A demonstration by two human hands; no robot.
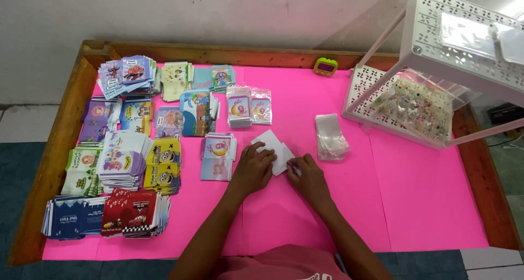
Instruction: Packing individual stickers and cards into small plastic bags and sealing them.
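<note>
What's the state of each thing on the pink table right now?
white card: flat on the pink table, under both hands
left hand: pressing on the card
right hand: pinching the card's edge
clear sleeves: loose pile, untouched
picture envelope stacks: sorted piles, some fanned
white rack: upright, small items on its lower shelf
green gadget: lying by the far rim

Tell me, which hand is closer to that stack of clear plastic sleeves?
The right. The right hand lies just beside the stack of clear plastic sleeves, below and to its left, touching the white cards. The left hand rests farther away, beyond those cards.
</note>
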